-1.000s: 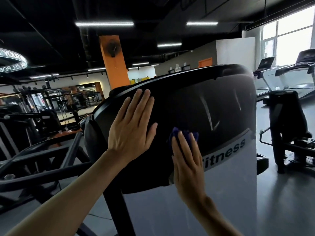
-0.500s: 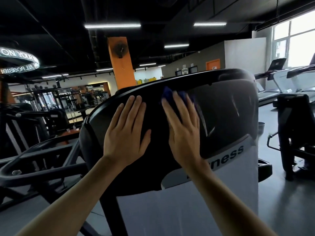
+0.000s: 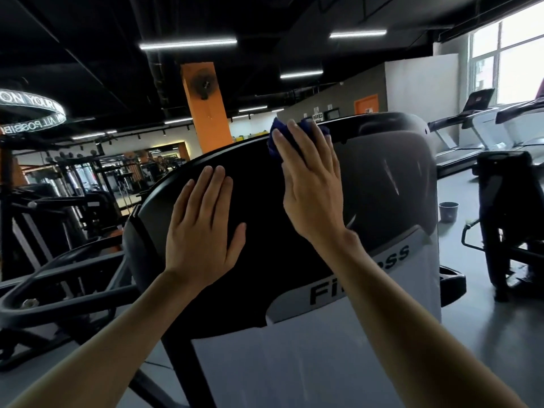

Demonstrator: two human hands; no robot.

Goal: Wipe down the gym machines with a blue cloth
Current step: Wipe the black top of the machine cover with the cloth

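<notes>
Blue cloth [image 3: 278, 134], soft, light and likely best bunched under the palm, sits at the machine's glossy black shroud [image 3: 259, 231] top edge beneath the right hand [image 3: 309, 189]'s flat fingers, left hand [image 3: 203, 228] spread alongside.

Right hand [image 3: 312, 189] presses blue cloth [image 3: 276, 136] on machine cover [image 3: 265, 260]; left hand [image 3: 203, 228] flat.

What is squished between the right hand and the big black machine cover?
The blue cloth, pressed flat under the right hand near the top edge of the black cover. The head view shows it.
</notes>
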